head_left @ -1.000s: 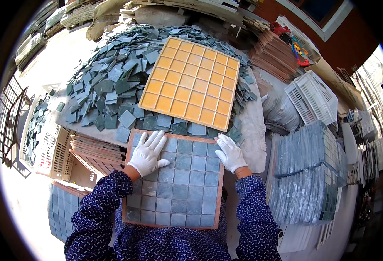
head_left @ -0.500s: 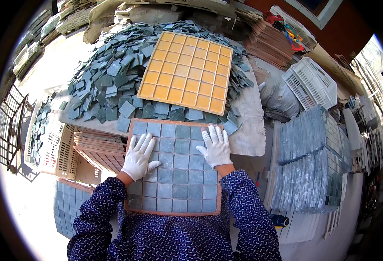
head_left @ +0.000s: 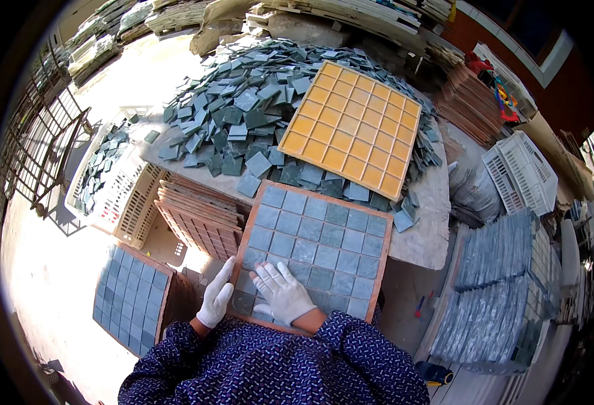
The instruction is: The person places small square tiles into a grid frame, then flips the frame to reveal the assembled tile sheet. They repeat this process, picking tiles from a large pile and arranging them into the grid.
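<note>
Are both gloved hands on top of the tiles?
No, the right hand lies on the tiled panel, but the left hand is at its left edge.

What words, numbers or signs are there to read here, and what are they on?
None that I can read.
Blue-grey tiles under the right hand: no lettering seen.
Yellow grid tray: no lettering seen.
Brown sheet at the far right: any marks are too small and blurred to read.
</note>
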`<control>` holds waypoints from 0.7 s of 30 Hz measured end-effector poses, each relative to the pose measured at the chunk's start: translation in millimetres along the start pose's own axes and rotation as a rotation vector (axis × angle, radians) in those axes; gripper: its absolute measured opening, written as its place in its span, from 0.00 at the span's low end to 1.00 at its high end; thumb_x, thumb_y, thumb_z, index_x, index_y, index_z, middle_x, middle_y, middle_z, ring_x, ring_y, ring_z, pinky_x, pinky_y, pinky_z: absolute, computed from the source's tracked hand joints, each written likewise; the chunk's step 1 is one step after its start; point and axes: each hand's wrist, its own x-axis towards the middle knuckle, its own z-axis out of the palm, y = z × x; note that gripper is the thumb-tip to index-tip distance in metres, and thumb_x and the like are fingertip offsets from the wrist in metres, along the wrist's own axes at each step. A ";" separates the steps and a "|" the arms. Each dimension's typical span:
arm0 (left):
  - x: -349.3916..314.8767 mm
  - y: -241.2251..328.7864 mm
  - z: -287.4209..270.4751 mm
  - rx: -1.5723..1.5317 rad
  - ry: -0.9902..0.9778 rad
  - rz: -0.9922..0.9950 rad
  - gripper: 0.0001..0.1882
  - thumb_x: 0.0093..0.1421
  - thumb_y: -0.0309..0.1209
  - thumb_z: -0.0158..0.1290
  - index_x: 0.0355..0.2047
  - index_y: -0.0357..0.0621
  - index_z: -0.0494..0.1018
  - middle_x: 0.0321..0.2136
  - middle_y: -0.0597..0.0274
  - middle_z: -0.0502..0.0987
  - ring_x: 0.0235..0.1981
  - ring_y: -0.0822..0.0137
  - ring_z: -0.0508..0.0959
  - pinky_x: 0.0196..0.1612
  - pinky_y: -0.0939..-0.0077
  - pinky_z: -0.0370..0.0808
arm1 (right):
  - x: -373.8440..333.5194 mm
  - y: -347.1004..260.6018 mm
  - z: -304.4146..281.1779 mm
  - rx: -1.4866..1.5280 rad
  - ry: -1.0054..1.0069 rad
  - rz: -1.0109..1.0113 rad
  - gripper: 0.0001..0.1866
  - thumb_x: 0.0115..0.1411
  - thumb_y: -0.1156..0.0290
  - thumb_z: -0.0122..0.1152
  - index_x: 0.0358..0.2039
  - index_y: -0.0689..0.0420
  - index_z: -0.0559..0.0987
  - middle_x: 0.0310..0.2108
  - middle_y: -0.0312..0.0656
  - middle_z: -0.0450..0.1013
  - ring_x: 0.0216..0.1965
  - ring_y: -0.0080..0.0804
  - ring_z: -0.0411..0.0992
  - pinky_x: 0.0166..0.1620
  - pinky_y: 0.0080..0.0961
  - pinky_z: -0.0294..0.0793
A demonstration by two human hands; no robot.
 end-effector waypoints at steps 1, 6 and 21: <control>-2.1 -7.4 4.2 -0.142 0.117 -0.013 0.30 0.68 0.35 0.38 0.65 0.30 0.50 0.66 0.50 0.56 0.67 0.60 0.54 0.67 0.70 0.49 | 16.1 -3.3 6.0 0.009 -0.022 -0.051 0.42 0.54 0.44 0.57 0.62 0.59 0.63 0.65 0.48 0.57 0.67 0.40 0.52 0.68 0.42 0.44; -8.1 7.0 -3.4 0.236 0.090 0.045 0.32 0.67 0.43 0.42 0.64 0.32 0.54 0.64 0.44 0.58 0.66 0.53 0.57 0.66 0.66 0.52 | 78.5 65.2 -8.0 -0.115 0.011 0.042 0.39 0.58 0.44 0.52 0.63 0.58 0.62 0.66 0.45 0.55 0.68 0.39 0.50 0.69 0.41 0.42; 14.7 30.0 49.1 0.871 -0.478 0.412 0.44 0.55 0.62 0.43 0.64 0.46 0.57 0.64 0.54 0.59 0.65 0.54 0.58 0.65 0.41 0.44 | -157.9 47.7 -22.4 -0.305 0.113 0.583 0.48 0.46 0.50 0.68 0.61 0.66 0.60 0.63 0.58 0.55 0.65 0.59 0.50 0.65 0.54 0.46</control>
